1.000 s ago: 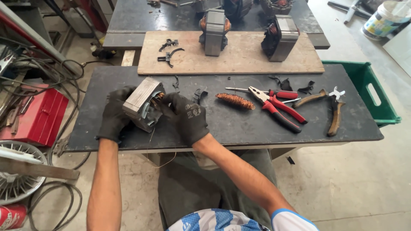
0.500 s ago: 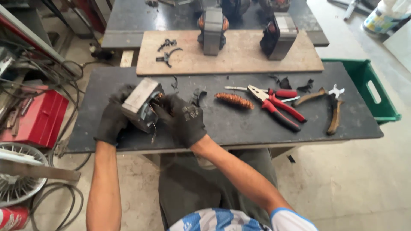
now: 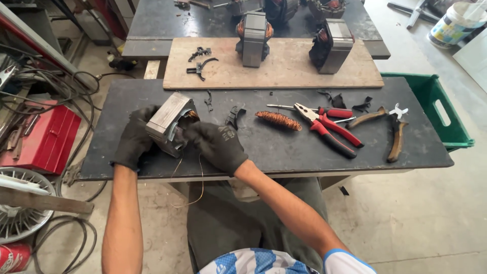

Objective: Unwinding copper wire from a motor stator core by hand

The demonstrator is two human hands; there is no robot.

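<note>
- Little change is seen since the earlier frame: the motor stator [image 3: 166, 122] is kept at the dark workbench's [image 3: 284, 147] left end.
- Its left side is gripped by the left hand [image 3: 133, 137], fingers curled.
- Its copper end is pinched by the right hand [image 3: 215, 144], fingers closed.
- Red-handled pliers [image 3: 327, 127] lie well apart; a green crate [image 3: 446, 114] stands beyond.

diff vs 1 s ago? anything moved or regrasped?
Barely any change. Both gloved hands keep the same hold on the metal motor stator: left hand behind it, right hand at its front face, where thin copper wire strands hang off the bench edge. The copper coil, red-handled pliers and the two stators on the wooden board stayed where they were.
</note>
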